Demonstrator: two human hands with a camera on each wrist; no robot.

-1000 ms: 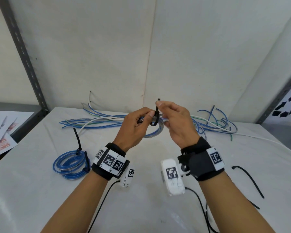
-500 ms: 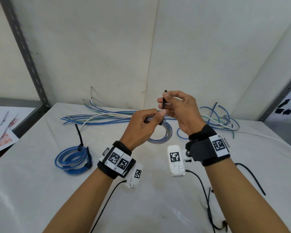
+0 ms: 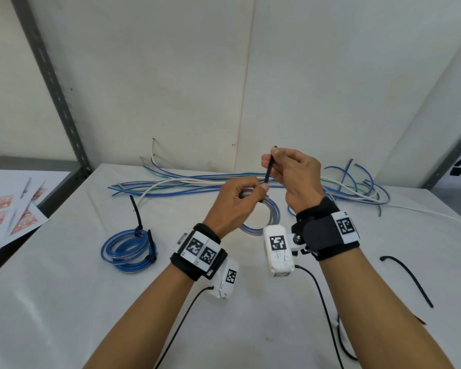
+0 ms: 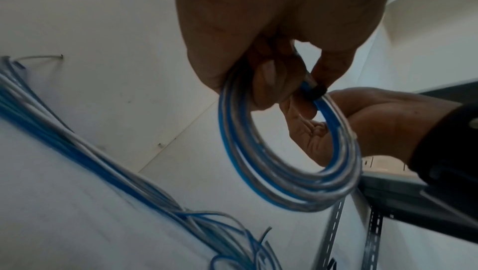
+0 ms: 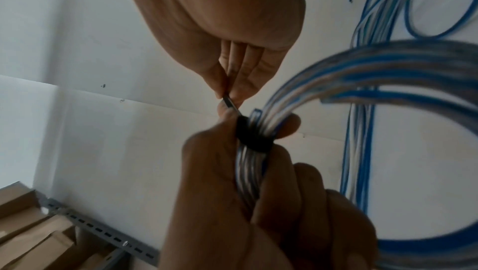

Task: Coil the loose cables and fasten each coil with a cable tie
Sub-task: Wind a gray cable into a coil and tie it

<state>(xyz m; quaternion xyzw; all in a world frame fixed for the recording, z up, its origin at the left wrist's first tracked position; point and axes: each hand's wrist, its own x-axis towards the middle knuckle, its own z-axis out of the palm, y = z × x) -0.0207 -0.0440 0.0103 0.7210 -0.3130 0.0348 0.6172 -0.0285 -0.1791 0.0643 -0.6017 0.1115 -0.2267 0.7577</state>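
Since a second ago we note the right hand (image 3: 293, 177) has risen and drawn the cable tie (image 3: 268, 169) tail up and away, shrinking its open loop into a tight band round the coil (image 4: 289, 164).

Grip: our right thumb and forefinger pinch the tie tail near its tip. The left hand (image 3: 234, 206) is curled round the coil's gathered strands, thumb and fingers bracing just beside the tie's black band (image 5: 252, 135). The coil hangs in the air above the table (image 3: 64, 302).

Handling, in our judgement: the blue and clear cable looks light and springy, so the turns would fan out if released; hold belongs at the tie point. The tie tail is thin, stiff and smooth, liable to slip under the pull.

Outward: a finished blue coil (image 3: 128, 249) lies tied to the left, loose cables (image 3: 186, 185) run along the back, a spare cable tie (image 3: 407, 280) lies to the right. In the right wrist view, cardboard boxes (image 5: 28, 239) appear; contents not visible.
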